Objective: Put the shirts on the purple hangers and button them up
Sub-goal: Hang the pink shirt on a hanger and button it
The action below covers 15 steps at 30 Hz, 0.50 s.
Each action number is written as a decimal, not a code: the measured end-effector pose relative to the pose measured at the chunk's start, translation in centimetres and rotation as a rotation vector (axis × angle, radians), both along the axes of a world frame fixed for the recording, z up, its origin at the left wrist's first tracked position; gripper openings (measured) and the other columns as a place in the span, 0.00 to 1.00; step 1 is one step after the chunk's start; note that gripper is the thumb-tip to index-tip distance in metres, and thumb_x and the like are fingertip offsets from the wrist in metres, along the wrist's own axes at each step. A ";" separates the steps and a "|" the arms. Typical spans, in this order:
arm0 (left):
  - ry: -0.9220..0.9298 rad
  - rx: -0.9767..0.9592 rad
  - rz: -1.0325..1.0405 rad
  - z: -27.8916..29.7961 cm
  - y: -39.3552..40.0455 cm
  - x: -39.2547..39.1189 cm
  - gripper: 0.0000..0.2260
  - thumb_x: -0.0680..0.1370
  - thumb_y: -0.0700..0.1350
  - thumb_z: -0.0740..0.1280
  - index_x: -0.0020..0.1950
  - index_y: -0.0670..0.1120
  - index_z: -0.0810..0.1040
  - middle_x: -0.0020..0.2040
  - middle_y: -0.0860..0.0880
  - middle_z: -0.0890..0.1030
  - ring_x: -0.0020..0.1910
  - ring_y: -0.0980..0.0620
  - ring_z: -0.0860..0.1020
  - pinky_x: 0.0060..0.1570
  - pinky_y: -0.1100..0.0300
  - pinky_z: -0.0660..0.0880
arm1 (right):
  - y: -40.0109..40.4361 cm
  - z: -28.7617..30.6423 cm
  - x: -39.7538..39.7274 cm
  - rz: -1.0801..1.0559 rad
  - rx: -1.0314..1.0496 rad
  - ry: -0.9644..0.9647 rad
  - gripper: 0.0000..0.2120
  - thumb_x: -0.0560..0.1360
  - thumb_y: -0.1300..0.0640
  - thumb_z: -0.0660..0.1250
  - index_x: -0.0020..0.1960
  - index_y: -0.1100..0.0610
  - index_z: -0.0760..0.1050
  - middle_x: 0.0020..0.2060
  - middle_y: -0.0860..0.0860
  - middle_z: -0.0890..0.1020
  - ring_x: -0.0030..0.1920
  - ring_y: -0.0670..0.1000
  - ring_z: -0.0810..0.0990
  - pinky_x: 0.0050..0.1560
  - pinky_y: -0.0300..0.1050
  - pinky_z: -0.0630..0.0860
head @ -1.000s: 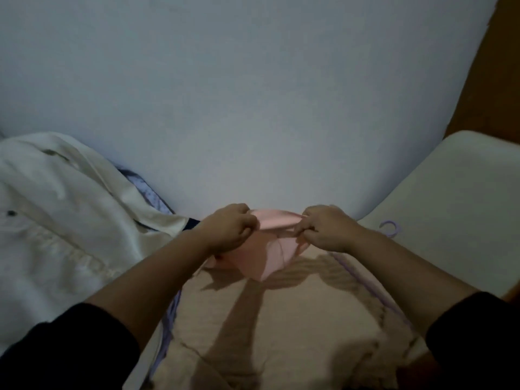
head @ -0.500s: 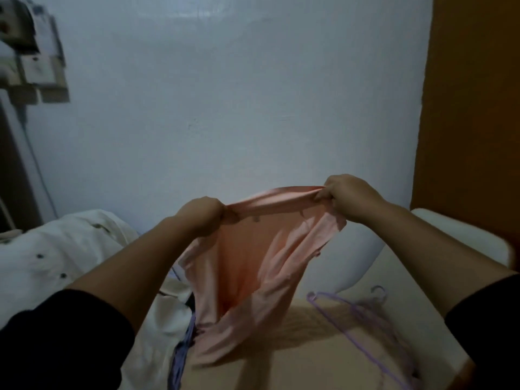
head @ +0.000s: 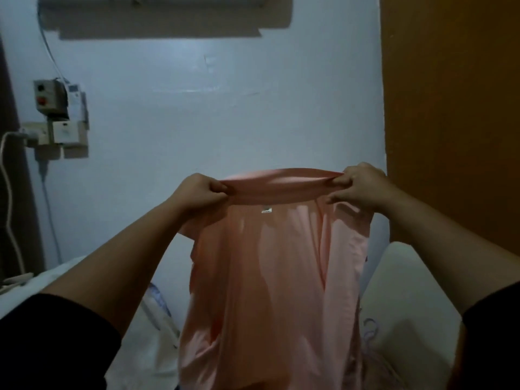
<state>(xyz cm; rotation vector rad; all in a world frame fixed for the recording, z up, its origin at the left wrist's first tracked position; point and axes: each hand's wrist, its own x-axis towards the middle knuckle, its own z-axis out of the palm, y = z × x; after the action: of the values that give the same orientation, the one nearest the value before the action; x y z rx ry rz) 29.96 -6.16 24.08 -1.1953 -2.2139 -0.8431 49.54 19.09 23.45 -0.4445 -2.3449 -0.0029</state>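
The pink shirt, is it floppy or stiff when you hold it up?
Probably floppy: the pink shirt hangs in loose folds below the collar, which the left hand and right hand pinch at its ends. It looks thin and light, since the collar hardly sags.

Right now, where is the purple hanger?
Head view, lower right: the purple hanger peeks out beside the right edge of the pink shirt, on the cream surface.
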 end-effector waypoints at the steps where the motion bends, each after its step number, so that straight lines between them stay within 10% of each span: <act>1: -0.011 0.027 -0.019 0.7 -0.6 0.6 0.11 0.75 0.41 0.70 0.57 0.44 0.83 0.56 0.48 0.83 0.50 0.56 0.78 0.47 0.68 0.68 | -0.4 0.6 0.6 0.035 -0.030 0.040 0.24 0.67 0.43 0.72 0.60 0.52 0.79 0.45 0.50 0.79 0.53 0.54 0.73 0.54 0.51 0.72; 15: 0.020 -0.102 0.024 6.1 -6.2 2.7 0.23 0.69 0.42 0.77 0.61 0.58 0.79 0.46 0.54 0.81 0.37 0.62 0.77 0.45 0.63 0.72 | -3.0 5.0 2.7 0.191 0.031 0.138 0.21 0.70 0.54 0.73 0.63 0.49 0.77 0.38 0.43 0.71 0.47 0.49 0.70 0.45 0.41 0.64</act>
<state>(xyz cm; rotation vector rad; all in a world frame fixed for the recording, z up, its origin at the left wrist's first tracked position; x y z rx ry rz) 32.70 -12.34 30.18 -1.2163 -2.2745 -0.7134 52.24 16.09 28.44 -0.1973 -2.2394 0.0795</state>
